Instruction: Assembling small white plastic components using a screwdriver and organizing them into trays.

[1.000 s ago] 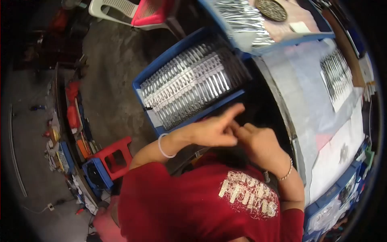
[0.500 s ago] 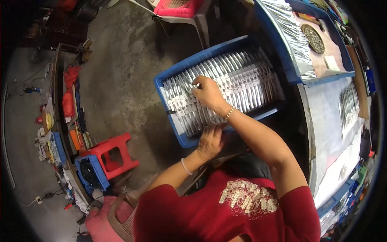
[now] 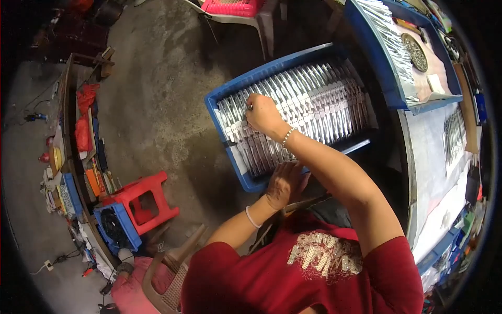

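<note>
A blue tray (image 3: 224, 90) holds close-packed rows of slender, shiny metal pieces (image 3: 325, 116) with pale flat ends meeting along the middle. Over the left part of these rows is my right hand (image 3: 263, 115), its fingers curled into a pinch. A small dark bit shows at the fingertips, too small to name. My left hand (image 3: 286, 183) lies against the tray's near edge, fingers stretched out and thumb apart, with nothing visible in it. Part of the near rim is hidden behind that hand and my right forearm.
At the right, a worktable (image 3: 431, 162) carries a second blue tray (image 3: 400, 86) with more metal pieces and a round patterned dish (image 3: 414, 53). A red stool (image 3: 149, 201) and a blue crate (image 3: 117, 227) stand at the left. A pink-seated chair (image 3: 235, 8) is at the back.
The whole view has shifted slightly, with the tray now a little farther right. My right hand has moved slightly left over the rows, fingers still curled. The left hand stays by the near rim.
</note>
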Motion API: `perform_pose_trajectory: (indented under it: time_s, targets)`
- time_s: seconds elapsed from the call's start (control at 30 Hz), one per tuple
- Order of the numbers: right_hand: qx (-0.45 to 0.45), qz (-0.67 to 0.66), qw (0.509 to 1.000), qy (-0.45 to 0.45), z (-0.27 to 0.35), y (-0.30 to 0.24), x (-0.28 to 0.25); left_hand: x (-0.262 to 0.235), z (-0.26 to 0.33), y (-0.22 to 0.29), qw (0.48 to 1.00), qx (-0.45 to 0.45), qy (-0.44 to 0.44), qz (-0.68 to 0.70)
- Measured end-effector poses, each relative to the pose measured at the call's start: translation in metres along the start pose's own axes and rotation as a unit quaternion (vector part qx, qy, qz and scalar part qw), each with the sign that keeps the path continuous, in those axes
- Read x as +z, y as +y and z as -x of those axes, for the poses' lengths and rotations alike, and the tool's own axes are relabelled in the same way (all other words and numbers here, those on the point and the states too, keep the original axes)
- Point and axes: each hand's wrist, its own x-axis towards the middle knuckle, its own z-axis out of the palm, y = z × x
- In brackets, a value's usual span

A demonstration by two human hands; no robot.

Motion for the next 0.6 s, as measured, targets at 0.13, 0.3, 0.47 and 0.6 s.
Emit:
perform_pose_trajectory:
  time_s: [0.13,0.3,0.47,0.6]
  targets:
    - [-0.044,-0.02,0.998,-0.044,0.014,0.0,-0.034,-0.002,-0.002,0.004,1.0,0.014,0.009,0.013]
    - [-0.055,-0.062,0.996,-0.045,0.109,0.005,-0.134,-0.007,-0.007,0.01,0.999,-0.039,-0.026,0.004]
    - [0.002,0.084,0.993,0.087,0.273,0.024,-0.231,-0.012,-0.025,0.032,0.996,-0.027,0.003,0.082]
    - [0.206,0.179,0.943,0.188,0.401,0.045,-0.255,-0.032,-0.066,0.083,0.994,0.057,-0.059,0.078]
